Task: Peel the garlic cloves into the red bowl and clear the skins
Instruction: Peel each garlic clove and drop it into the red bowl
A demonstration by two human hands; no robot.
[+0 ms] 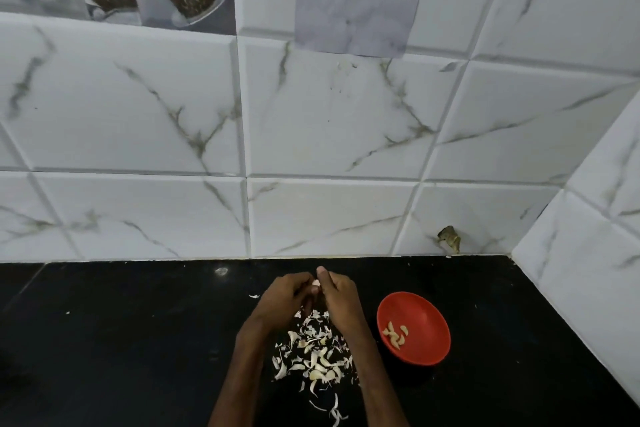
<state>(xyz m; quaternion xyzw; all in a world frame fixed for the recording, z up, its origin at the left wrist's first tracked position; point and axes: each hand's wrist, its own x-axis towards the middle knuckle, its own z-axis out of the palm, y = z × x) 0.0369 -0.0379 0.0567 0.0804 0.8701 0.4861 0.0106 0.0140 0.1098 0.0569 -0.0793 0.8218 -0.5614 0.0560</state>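
Note:
My left hand (285,298) and my right hand (337,295) meet above the black counter, fingers curled together round a small garlic clove (316,283) that shows pale between the fingertips. Below the hands lies a heap of garlic cloves and loose skins (313,354) between my forearms. The red bowl (426,319) stands to the right of my right hand and holds several peeled cloves (395,334).
The black counter (121,340) runs back to a white marble-tiled wall (311,132), with a side wall closing in at the right (588,270). A stray skin (254,296) lies left of the hands, and a small dried scrap (449,237) sits at the wall's foot.

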